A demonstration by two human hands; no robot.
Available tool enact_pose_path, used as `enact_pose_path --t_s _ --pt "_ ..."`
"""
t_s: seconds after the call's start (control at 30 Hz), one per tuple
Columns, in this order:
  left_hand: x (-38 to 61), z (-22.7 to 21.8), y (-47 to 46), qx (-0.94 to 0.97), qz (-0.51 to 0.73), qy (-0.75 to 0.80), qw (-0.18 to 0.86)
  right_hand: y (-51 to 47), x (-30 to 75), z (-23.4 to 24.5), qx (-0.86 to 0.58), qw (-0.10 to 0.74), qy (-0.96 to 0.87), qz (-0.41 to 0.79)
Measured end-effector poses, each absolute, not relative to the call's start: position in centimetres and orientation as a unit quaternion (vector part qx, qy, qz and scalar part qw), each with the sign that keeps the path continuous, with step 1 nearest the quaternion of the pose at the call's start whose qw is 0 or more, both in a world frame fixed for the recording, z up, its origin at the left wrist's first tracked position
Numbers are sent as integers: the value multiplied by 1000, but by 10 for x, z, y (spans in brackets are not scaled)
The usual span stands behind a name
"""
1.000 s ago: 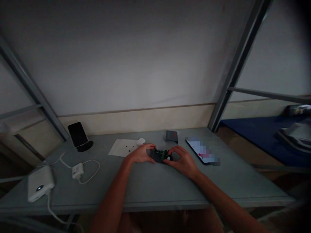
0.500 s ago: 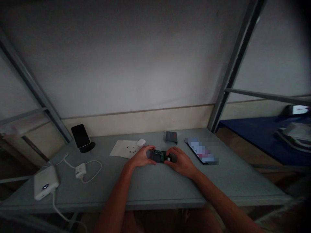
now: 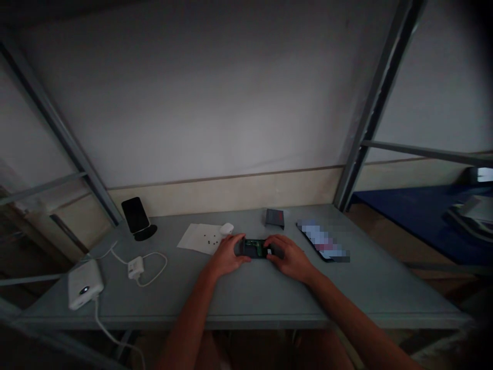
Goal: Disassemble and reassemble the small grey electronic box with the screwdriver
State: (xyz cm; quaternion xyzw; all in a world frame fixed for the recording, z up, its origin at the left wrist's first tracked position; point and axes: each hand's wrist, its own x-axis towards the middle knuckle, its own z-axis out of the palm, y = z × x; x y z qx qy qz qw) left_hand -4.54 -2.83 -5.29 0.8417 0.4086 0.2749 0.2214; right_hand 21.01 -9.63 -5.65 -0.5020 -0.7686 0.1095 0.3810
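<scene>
A small dark device with an exposed green circuit board (image 3: 256,248) lies flat on the grey table (image 3: 250,293). My left hand (image 3: 227,255) grips its left end with curled fingers. Its right end is held by my right hand (image 3: 289,257), fingers curled over the top edge. Just behind my left hand sits a small white case (image 3: 226,228), beside a white sheet of paper (image 3: 199,238) that carries a few tiny dark screws.
A dark grey box (image 3: 275,218) and a lit phone (image 3: 322,240) lie behind my right hand. At the far left, a black phone (image 3: 136,215) stands on a stand. A white charger (image 3: 135,267) with cable and a white power bank (image 3: 84,283) lie left. Metal frame posts flank the table.
The device has turned from slightly tilted to lying square on the table between both hands. The view has shifted a little to the left.
</scene>
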Motion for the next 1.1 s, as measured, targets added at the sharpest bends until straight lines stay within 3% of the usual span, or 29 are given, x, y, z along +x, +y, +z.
enact_pose_path --t_s 0.87,1.1 --pt "-33 -53 -15 852 292 374 222 -88 219 -69 -499 404 -759 107" --pt "-29 -47 -17 869 281 365 179 -87 220 -69 -510 399 -756 97"
